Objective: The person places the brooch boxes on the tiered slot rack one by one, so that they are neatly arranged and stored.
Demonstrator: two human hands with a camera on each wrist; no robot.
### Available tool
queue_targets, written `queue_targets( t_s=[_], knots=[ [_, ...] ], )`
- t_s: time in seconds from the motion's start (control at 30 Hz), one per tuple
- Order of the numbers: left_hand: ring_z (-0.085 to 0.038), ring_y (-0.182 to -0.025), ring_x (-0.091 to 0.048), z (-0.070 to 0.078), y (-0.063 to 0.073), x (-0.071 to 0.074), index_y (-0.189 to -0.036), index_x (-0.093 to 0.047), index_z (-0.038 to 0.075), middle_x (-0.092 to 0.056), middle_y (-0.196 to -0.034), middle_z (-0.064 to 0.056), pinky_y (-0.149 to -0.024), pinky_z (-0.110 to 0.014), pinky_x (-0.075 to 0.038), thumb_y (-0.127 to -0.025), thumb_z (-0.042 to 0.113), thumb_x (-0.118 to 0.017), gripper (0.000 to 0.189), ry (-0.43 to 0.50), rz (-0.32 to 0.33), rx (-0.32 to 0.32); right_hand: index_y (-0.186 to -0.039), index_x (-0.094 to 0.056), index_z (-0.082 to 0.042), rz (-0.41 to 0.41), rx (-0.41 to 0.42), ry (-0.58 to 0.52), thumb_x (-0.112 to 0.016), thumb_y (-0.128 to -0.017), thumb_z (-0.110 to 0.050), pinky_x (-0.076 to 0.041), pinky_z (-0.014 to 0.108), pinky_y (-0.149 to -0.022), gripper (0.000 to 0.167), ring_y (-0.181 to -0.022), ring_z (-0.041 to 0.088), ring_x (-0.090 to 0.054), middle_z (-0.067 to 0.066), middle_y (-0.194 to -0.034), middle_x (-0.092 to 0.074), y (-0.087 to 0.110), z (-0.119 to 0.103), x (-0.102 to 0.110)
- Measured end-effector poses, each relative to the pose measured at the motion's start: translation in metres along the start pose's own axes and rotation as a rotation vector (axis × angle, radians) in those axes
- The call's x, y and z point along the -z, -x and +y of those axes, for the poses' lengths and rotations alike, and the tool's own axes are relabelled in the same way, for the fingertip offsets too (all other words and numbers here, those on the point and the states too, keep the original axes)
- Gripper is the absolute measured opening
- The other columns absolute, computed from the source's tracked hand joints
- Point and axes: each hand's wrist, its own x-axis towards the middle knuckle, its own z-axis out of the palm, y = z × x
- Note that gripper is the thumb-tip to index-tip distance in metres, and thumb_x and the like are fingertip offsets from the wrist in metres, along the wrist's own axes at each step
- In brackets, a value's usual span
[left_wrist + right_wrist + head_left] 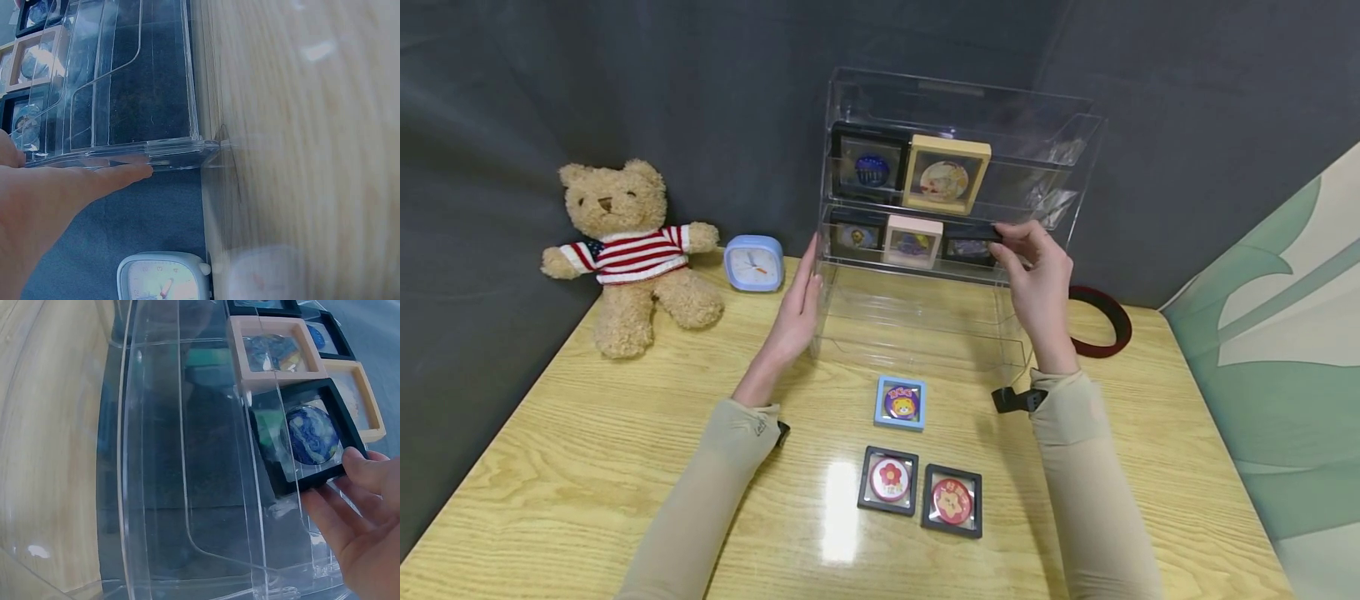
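My right hand pinches a black square display frame by its edge, thumb in front and fingers behind. Inside that frame sits a round blue, swirl-patterned badge. It is tilted at the middle tier of a clear acrylic stepped display case, right of a pink frame and another black frame. One tier up stand a black frame with a blue badge and a pale yellow frame. My left hand rests straight-fingered against the case's left side.
On the table before the case lie a blue frame and two black frames, one with a flower badge, one with a star badge. A teddy bear and blue clock stand left; a dark red ring lies right.
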Motion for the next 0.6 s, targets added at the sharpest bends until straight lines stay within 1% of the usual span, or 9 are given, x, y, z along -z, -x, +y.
queue_targets(
  t_s=[0.1,0.23,0.33,0.5,0.57,0.6],
  knots=[
    [-0.031,-0.163,-0.009,0.014,0.003,0.000,-0.171,-0.008,-0.001,-0.007,-0.177,-0.020,-0.131,-0.036,-0.014,-0.117,0.003,-0.027,0.058,0.002,-0.007,0.005,-0.117,-0.072,0.003,-0.012,0.009,0.049,-0.073,-0.102,-0.006,-0.057,0.017,-0.088,0.018,-0.105,0.025,-0.075,0.010,-0.129,-0.075,0.001,0.001,-0.002],
    [-0.030,-0.163,-0.008,0.016,0.004,0.000,-0.171,-0.008,0.000,-0.006,-0.178,-0.019,-0.131,-0.036,-0.014,-0.117,0.004,-0.027,0.058,0.009,-0.011,0.008,-0.121,-0.072,0.002,-0.024,0.011,0.080,-0.072,-0.103,-0.006,-0.058,0.018,-0.086,0.020,-0.105,0.027,-0.076,0.012,-0.129,-0.074,0.003,0.002,-0.003],
    [-0.029,-0.163,-0.008,0.015,0.003,0.001,-0.171,-0.008,0.001,-0.006,-0.178,-0.018,-0.131,-0.037,-0.013,-0.117,0.004,-0.027,0.058,0.009,-0.013,0.013,-0.123,-0.071,0.002,-0.030,0.010,0.094,-0.071,-0.103,-0.006,-0.061,0.026,-0.088,0.021,-0.107,0.028,-0.076,0.013,-0.129,-0.074,0.003,0.001,-0.003],
    [-0.029,-0.163,-0.008,0.013,0.003,0.001,-0.171,-0.008,0.001,-0.006,-0.178,-0.017,-0.131,-0.037,-0.012,-0.117,0.002,-0.027,0.058,0.007,-0.011,0.017,-0.127,-0.070,0.002,-0.033,0.009,0.094,-0.069,-0.105,-0.006,-0.063,0.048,-0.091,0.024,-0.110,0.030,-0.075,0.013,-0.129,-0.073,0.005,0.001,-0.004],
    [-0.029,-0.163,-0.008,0.013,0.003,0.001,-0.171,-0.008,0.001,-0.006,-0.178,-0.017,-0.131,-0.036,-0.012,-0.117,0.003,-0.027,0.058,0.007,-0.011,0.015,-0.129,-0.069,0.001,-0.030,0.014,0.090,-0.069,-0.105,-0.006,-0.062,0.052,-0.091,0.025,-0.111,0.030,-0.074,0.013,-0.129,-0.072,0.006,0.001,-0.004],
    [-0.028,-0.163,-0.008,0.013,0.003,0.001,-0.171,-0.008,0.001,-0.006,-0.178,-0.017,-0.131,-0.036,-0.012,-0.117,0.003,-0.027,0.058,0.009,-0.011,0.013,-0.130,-0.069,0.001,-0.027,0.019,0.091,-0.068,-0.105,-0.006,-0.062,0.052,-0.091,0.026,-0.112,0.030,-0.074,0.013,-0.130,-0.072,0.007,0.001,-0.003]
  ],
)
